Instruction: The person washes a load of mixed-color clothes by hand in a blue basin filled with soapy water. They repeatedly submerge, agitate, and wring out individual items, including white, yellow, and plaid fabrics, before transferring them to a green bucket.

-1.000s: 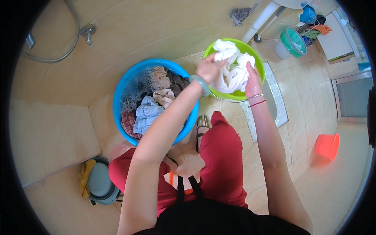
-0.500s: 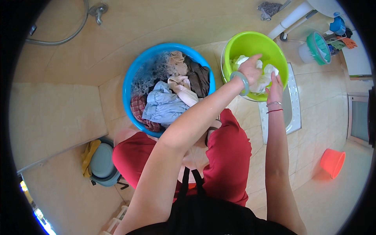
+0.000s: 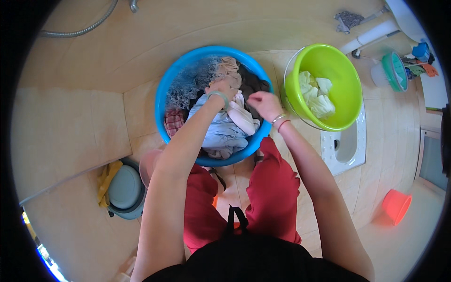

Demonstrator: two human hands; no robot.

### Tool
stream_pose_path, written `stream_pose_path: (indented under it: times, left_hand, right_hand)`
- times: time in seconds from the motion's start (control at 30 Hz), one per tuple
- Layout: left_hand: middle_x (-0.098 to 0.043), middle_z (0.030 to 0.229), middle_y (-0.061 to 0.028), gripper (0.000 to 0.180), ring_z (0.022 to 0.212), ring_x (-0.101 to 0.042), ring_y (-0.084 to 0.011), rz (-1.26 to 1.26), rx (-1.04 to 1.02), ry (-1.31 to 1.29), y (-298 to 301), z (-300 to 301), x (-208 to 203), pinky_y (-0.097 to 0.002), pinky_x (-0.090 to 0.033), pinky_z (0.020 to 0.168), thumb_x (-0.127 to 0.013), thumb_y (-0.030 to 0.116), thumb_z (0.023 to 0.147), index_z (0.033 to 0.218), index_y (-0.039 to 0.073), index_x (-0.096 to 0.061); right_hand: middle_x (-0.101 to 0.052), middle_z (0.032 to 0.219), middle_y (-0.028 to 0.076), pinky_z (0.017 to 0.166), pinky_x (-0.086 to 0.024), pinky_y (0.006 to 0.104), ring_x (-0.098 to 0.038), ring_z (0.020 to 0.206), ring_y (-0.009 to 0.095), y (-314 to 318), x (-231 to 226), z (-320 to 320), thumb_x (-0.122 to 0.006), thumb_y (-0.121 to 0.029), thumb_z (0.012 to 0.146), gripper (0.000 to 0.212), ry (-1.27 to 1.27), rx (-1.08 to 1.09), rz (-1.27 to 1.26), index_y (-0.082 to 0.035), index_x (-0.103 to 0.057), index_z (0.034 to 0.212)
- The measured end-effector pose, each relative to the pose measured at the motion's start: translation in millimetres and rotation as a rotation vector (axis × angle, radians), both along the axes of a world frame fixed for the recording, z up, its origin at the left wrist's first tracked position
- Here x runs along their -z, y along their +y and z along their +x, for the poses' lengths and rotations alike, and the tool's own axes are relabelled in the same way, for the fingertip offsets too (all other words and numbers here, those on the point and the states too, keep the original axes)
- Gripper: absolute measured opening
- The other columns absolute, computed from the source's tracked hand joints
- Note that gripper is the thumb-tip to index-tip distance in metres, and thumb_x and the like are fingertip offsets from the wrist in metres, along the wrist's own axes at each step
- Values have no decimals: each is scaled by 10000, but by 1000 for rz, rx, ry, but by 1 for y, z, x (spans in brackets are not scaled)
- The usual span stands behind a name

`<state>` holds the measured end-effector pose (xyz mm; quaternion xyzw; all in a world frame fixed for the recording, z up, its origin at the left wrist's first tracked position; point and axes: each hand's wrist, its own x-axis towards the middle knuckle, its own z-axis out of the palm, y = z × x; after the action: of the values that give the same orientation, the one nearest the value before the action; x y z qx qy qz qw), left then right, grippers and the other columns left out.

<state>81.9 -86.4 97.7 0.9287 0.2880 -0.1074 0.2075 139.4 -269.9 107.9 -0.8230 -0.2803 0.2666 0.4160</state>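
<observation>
Both of my hands are over a blue tub (image 3: 161, 108) of sudsy water and clothes. My left hand (image 3: 224, 88), with a pale green bangle at its wrist, rests on a beige garment (image 3: 229, 65); its fingers blend into the cloth. My right hand (image 3: 267, 105) hovers by the tub's right rim, fingers curled together, above a dark garment (image 3: 252, 86); anything in them is hidden. A pinkish-white cloth (image 3: 242, 117) lies between the hands. Nearer me are a light blue garment (image 3: 217, 132) and, at the left, a red checked one (image 3: 174, 121).
A lime green bucket (image 3: 350, 101) holding several white cloths (image 3: 322, 105) stands to the right, partly over a squat toilet (image 3: 348, 150). An orange-red bucket (image 3: 397, 207) sits far right. Folded grey basins (image 3: 124, 190) with a yellow cloth (image 3: 109, 181) are at lower left.
Both hands have left the green bucket and moved left to the blue tub. White cloths lie in the bucket. The light blue and pinkish-white cloths have shifted, and the whole view has moved somewhat.
</observation>
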Motion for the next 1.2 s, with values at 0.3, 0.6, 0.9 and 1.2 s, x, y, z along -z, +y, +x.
stream_pose_path:
  times: [0.3, 0.6, 0.9, 1.2]
  left_hand:
    - [-670, 1048, -118, 337, 1035, -607, -292, -130, -38, 72, 54, -30, 0, -488, -361, 963, -632, 384, 801, 984, 104, -677]
    - [-635, 917, -79, 242, 846, -620, -173, -972, -667, -710, 136, -90, -30, -303, -533, 713, -687, 222, 816, 929, 33, -585]
    - [-598, 1155, -199, 456, 1012, -612, -300, -749, -697, -543, 155, -160, 90, -383, -511, 888, -709, 213, 829, 1213, 29, -545]
    - [-137, 1537, -234, 776, 1382, -262, -406, -19, -208, -297, 140, -129, 115, -442, -299, 1109, -633, 193, 844, 1498, 197, -215]
  right_hand:
    - [-638, 983, 201, 792, -505, 434, -637, 878, 351, 18, 42, -28, -697, -352, 735, 317, -147, -213, -354, -57, -640, 837]
    - [-639, 836, 106, 730, -498, 306, -626, 776, 198, 129, -47, 8, -677, -65, 769, 196, -133, -43, 321, -30, -562, 923]
    - [-587, 1203, 128, 962, -437, 373, -539, 1132, 306, 218, 25, -12, -715, -94, 740, 317, -328, -386, 243, -103, -620, 1042]
    - [-338, 1455, 208, 1026, -383, 487, -419, 1243, 418, 246, 116, -15, -668, -418, 826, 686, -654, -598, -212, -258, -385, 1430]
